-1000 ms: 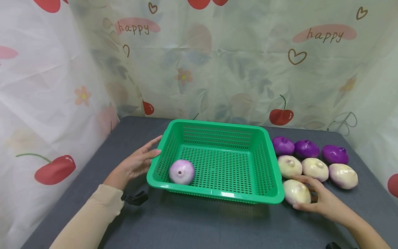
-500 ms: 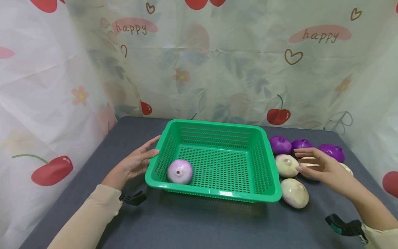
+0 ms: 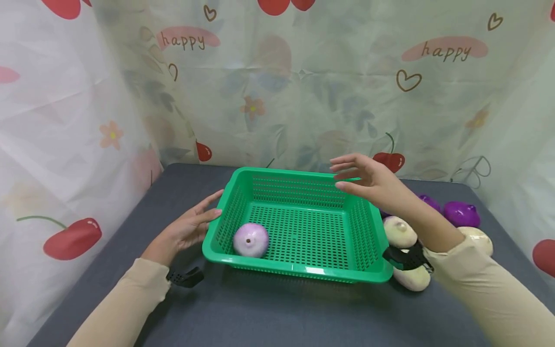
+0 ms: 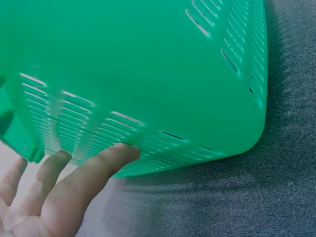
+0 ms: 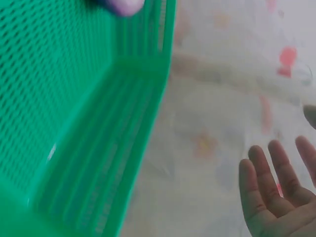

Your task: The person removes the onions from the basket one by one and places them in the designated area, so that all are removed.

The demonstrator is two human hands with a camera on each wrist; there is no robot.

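A green plastic basket (image 3: 295,273) with slotted walls stands mid-table, holding one pale purple onion (image 3: 251,240) in its near left corner. My left hand (image 3: 191,226) rests at the basket's left side; in the left wrist view its fairly straight fingers (image 4: 94,170) lie against the outer wall. Raised over the back right rim, my right hand (image 3: 364,176) has loosely bent fingers and holds nothing. The right wrist view shows the same hand (image 5: 281,197) beside the basket's long wall, fingers spread, palm empty.
Right of the basket sit several onions: dark purple ones (image 3: 461,214) behind and whitish ones (image 3: 400,231) in front, partly hidden by my right forearm. A patterned curtain (image 3: 303,111) hangs behind the grey-covered table (image 3: 277,313).
My right hand left the whitish onion at the near right, passed over the onions and rose leftward to above the basket's back rim. My left hand and the basket stayed put.
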